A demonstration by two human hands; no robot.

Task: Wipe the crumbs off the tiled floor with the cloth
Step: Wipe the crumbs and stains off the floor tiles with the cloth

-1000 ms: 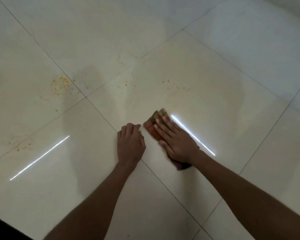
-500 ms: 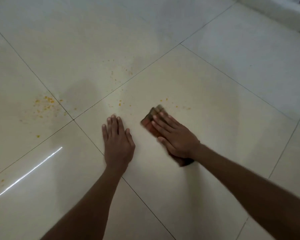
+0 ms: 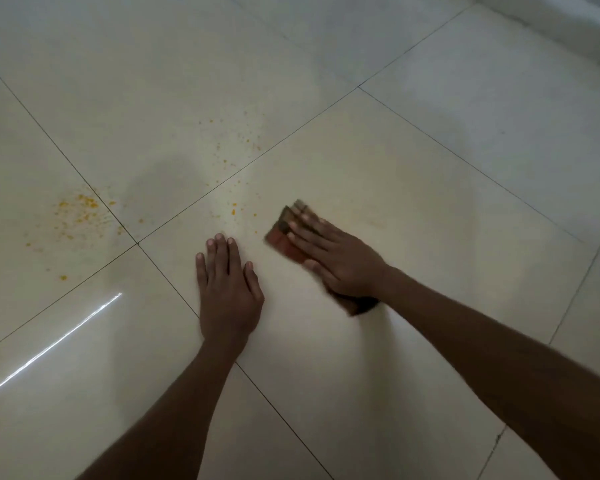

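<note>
A folded brown-red cloth (image 3: pixel 280 237) lies flat on the cream tiled floor (image 3: pixel 413 202). My right hand (image 3: pixel 340 259) presses down on it with straight fingers, covering most of it. My left hand (image 3: pixel 227 284) rests flat on the tile just left of the cloth, fingers together and straight. Orange crumbs (image 3: pixel 234 212) lie scattered just ahead of both hands, near the tile joint. A denser patch of crumbs (image 3: pixel 80 211) sits on the tile at the far left. More specks (image 3: pixel 238 138) dot the tile farther ahead.
Dark grout lines (image 3: pixel 167 277) cross the floor diagonally and meet left of my left hand. A bright streak of reflected light (image 3: pixel 54 344) lies at the lower left. A white wall base (image 3: pixel 551 26) runs along the upper right corner.
My right hand has pushed the cloth forward over the tile toward the crumbs. My left hand's fingers went from curled to flat on the floor. The view tilted forward.
</note>
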